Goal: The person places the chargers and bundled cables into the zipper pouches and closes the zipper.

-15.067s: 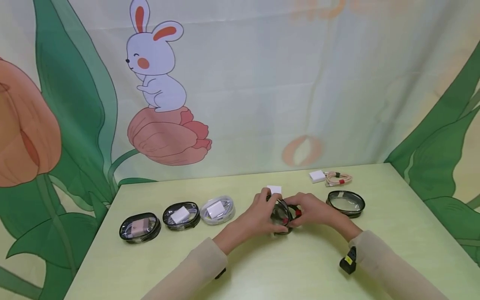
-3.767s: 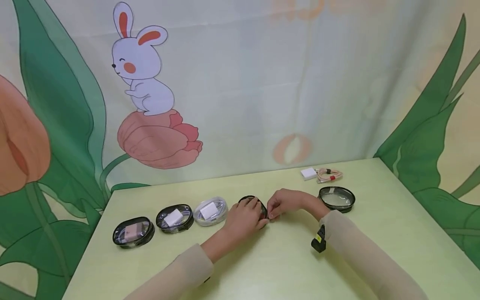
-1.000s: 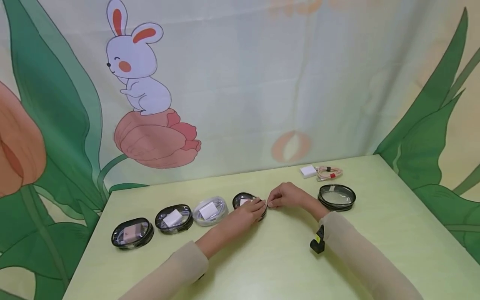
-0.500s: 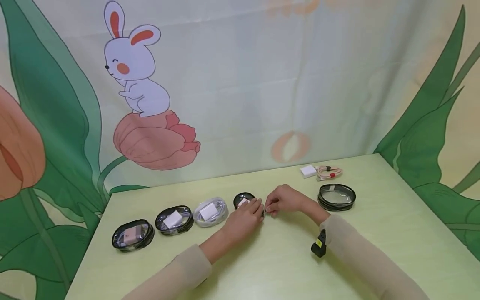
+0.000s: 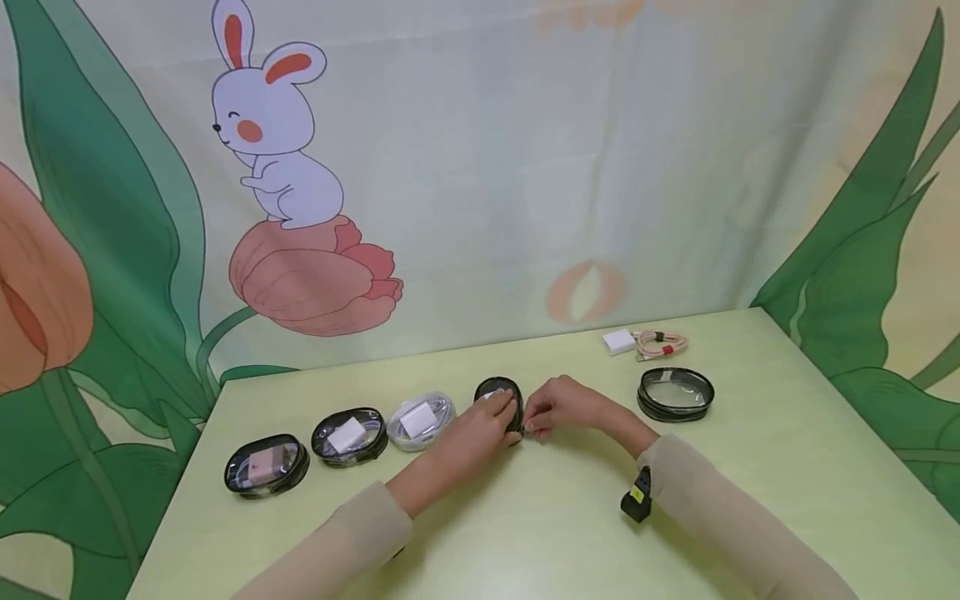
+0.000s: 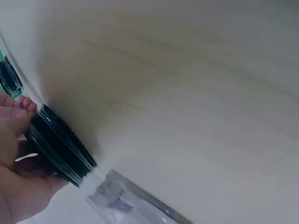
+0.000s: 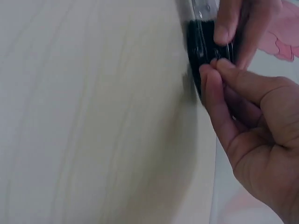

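Observation:
My left hand [image 5: 468, 437] holds a small oval clear pouch [image 5: 493, 384] with black edging on the table, fingers over its top and thumb at its near side. A pale charger block shows partly through its lid. In the left wrist view, the pouch's black side [image 6: 58, 147] lies between my thumb and fingers. My right hand [image 5: 566, 407] is at the pouch's right edge. Thumb and fingertips pinch something small there in the right wrist view, apparently the zipper pull [image 7: 216, 60], mostly hidden.
To the left stand a clear white-edged pouch [image 5: 442, 440] and two black-edged pouches [image 5: 382, 417] [image 5: 303, 467], each with a charger and cable. A black-edged pouch [image 5: 677, 390] sits on the right. Behind it lie a white charger [image 5: 618, 342] and a pink cable [image 5: 663, 344].
Fifteen seconds ago, the pouch was held farther right and a white block lay behind it. Over the last second the pouch has turned, and my right fingertips have moved slightly nearer along its edge.

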Available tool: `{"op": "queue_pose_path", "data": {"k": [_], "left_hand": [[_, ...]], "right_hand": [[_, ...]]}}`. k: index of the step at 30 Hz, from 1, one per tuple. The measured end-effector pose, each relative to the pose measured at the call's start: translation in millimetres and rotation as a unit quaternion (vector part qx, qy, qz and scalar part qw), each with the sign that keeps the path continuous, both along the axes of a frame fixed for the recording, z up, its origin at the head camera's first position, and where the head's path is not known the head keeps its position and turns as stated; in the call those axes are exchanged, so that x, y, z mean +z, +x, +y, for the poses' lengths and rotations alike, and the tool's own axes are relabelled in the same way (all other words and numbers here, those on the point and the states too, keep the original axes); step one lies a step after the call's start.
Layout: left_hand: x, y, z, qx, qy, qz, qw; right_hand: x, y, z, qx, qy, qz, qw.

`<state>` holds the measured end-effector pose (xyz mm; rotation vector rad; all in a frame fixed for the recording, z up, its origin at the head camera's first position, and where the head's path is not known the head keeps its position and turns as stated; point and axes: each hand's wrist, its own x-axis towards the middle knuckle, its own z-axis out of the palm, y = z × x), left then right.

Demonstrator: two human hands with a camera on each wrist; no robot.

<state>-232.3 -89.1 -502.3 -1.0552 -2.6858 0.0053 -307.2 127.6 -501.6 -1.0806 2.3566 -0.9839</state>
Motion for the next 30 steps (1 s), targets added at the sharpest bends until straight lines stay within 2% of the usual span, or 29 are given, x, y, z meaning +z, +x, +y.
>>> {"op": "queue_pose_path", "data": {"k": [2, 4, 6, 8, 13, 17, 20, 24, 28, 30], "left_hand": [[1.2, 0.9, 2.7, 0.013, -0.047, 0.010, 0.9988], [1.4, 2.4, 3.3, 0.012, -0.085, 0.018, 0.9961], [1.5, 3.4, 1.0, 0.008, -0.099, 0.025, 0.9948], [0.9, 1.8, -2.9, -0.005, -0.092, 0.027, 0.9954], [2.0, -4.8, -12.0, -0.068, -0.065, 0.035, 0.9949], [6.4, -8.6, -16.1, -0.095, -0.049, -0.001, 0.9943], [8.3, -10.7, -19.2, -0.089, -0.014, -0.048, 0.9948], [8.0, -12.1, -20.8, -0.073, 0.037, -0.084, 0.9931], [7.1, -14.0, -15.0, -0.056, 0.054, -0.076, 0.9941], [6.8, -15.1, -10.5, -0.037, 0.058, -0.072, 0.9950]], "right_hand": [[0.7, 1.9, -4, -0.006, 0.007, 0.007, 0.9999], [0.3, 2.3, -6, -0.019, 0.016, 0.023, 0.9994], [-0.1, 1.3, -7, -0.031, 0.018, 0.033, 0.9988], [-1.1, 0.2, -8, -0.038, 0.015, 0.028, 0.9988], [-0.5, 0.6, -5, -0.026, 0.017, 0.009, 0.9995], [1.8, -0.3, 2, -0.016, 0.025, 0.057, 0.9979], [4.5, -3.1, 12, -0.036, 0.024, 0.089, 0.9951], [7.3, -6.7, 26, -0.064, 0.020, 0.090, 0.9937], [9.2, -8.0, 36, -0.080, 0.010, 0.090, 0.9927], [9.5, -7.8, 39, -0.085, 0.004, 0.088, 0.9925]]}}
